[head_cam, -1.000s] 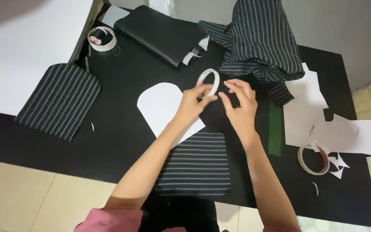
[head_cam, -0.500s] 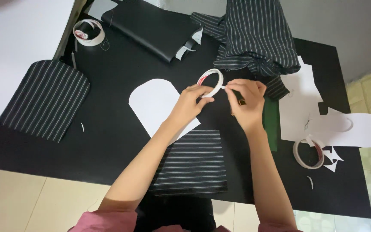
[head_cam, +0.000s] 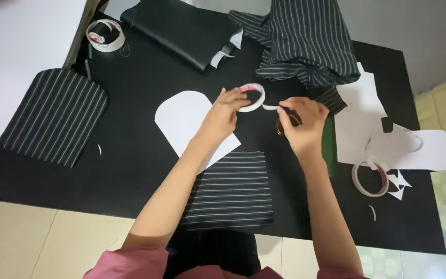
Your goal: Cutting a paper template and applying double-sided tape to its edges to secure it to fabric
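Pulling a short white strip away from the tape roll [head_cam: 251, 97], the right hand [head_cam: 300, 126] now sits a little apart from the left hand [head_cam: 222, 116], where half a second ago the two nearly met at the roll. That gap, bridged by a taut tab of tape, suggests a length is being drawn off for use. The left fingers are curled and pinch the ring's rim, holding it tilted above the middle of the black table [head_cam: 140, 170]; the right thumb and forefinger are pressed together on the free end of the tape, the other fingers folded under. The roll is off the table surface, between the hands, just above the striped panel [head_cam: 231, 188] that lies at the near edge.

Counting what lies about: three tape rolls, namely the held one, a second tape ring [head_cam: 370, 178] toward the right edge, and a third tape roll [head_cam: 105, 35] at the far left corner. Two flat striped pieces show, the near panel and a rounded striped piece [head_cam: 52, 116] overhanging the left edge, plus one heaped striped cloth [head_cam: 305, 39] at the far edge. One white arch-shaped paper pattern [head_cam: 187, 116] lies under the left wrist, one black folded sheet [head_cam: 181, 31] sits at the far edge, and white paper offcuts [head_cam: 367, 129] lie scattered at the right; their number is unclear.
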